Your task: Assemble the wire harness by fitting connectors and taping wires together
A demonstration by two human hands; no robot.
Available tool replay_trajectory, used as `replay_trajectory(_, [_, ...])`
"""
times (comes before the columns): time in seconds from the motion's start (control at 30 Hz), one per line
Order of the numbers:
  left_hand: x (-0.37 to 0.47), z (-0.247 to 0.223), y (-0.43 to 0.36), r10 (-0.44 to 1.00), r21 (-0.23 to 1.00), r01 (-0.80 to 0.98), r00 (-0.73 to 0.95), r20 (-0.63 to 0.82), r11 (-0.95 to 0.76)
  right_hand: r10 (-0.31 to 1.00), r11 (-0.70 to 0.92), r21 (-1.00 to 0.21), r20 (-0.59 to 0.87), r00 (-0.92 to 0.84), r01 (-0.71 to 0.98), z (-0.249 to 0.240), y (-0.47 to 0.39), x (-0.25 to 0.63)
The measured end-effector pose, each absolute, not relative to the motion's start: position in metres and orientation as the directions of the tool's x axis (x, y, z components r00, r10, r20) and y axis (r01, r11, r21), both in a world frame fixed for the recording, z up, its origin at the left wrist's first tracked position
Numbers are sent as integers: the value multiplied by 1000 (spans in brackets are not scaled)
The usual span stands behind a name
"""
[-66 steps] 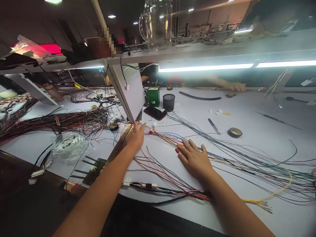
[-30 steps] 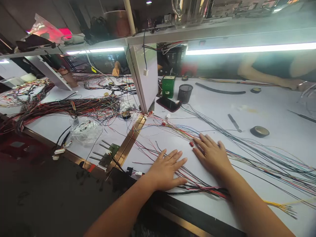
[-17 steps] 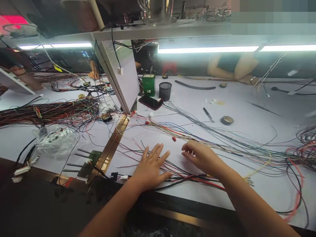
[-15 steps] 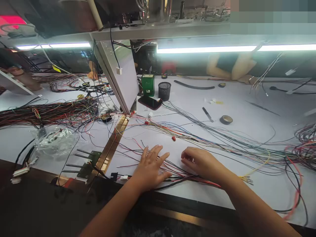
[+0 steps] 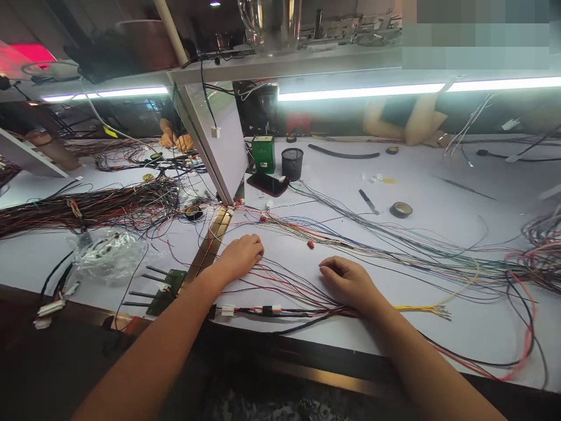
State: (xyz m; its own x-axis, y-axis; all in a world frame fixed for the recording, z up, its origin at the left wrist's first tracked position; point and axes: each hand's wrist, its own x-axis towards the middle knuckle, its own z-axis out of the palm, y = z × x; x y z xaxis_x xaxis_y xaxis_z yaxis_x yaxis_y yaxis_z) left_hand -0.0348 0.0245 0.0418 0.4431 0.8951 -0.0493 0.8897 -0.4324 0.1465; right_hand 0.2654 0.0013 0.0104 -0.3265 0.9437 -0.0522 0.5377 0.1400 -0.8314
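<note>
Two bare hands work over one white counter point(image 5: 289, 345). The left hand point(image 5: 241, 255) is curled, knuckles up, at the far left ends of one fanned-out bundle of thin red and black wires point(image 5: 298, 286); whether its fingers grip any of them cannot be told. The right hand point(image 5: 348, 279) is loosely bent over the same bundle's right side, with a gap between thumb and fingers and nothing seen in it. The bundle lies flat on the counter, between and below the two hands, its strands too many to count. Just nearer the edge lies one black-sleeved cable with a white plastic connector point(image 5: 228, 310). Beyond the hands rest two small red plastic connectors, one farther left point(image 5: 263, 218) and one nearer the right hand point(image 5: 310, 244). Farther back stand one green rectangular box point(image 5: 263, 155) and one black mesh cup point(image 5: 292, 164), with one dark, flat phone point(image 5: 267, 183) in front. One flat grey blade point(image 5: 368, 202) lies left of one black tape roll point(image 5: 401, 210).
</note>
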Motion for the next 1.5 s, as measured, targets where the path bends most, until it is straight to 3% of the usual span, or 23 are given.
replay_trajectory(0.1, [-27, 54, 26, 884, 154, 875, 467, -16, -459, 954, 95, -861, -65, -293, 499, 9, 4, 267])
replay_trajectory(0.2, [-14, 75, 21, 894, 272, 853, 408, 187, -446, 934, 102, -879, -76, -348, 466, 12, 3, 269])
replay_trajectory(0.33, [6, 90, 15, 848, 411, 786, 256, 464, -462, 839, 98, -939, -100, -535, 330, 18, -1, 275])
replay_trajectory(0.53, [44, 62, -5, 812, 565, 753, -69, 579, -339, 832, -145, -970, -227, -506, 196, 19, -1, 282])
replay_trajectory(0.6, [62, 52, -21, 838, 502, 764, 91, 539, -406, 838, -178, -971, -235, -492, 161, 18, 2, 282])
replay_trajectory(0.7, [91, 41, -44, 812, 422, 694, 509, 287, -584, 839, -196, -972, -234, -492, 128, 19, 5, 282])
replay_trajectory(0.77, [107, 35, -52, 784, 414, 682, 602, 149, -603, 833, -220, -969, -248, -494, 116, 19, 5, 282])
replay_trajectory(0.9, [124, 23, -55, 807, 430, 711, 586, 76, -556, 824, -270, -956, -290, -486, 112, 18, 5, 282])
replay_trajectory(1.23, [117, 14, -55, 862, 621, 640, 492, 122, -453, 797, -318, -936, -351, -491, 152, 16, 16, 273])
replay_trajectory(1.5, [121, 1, -53, 899, 617, 673, 411, 148, -409, 760, -316, -917, -399, -513, 245, 24, 25, 268])
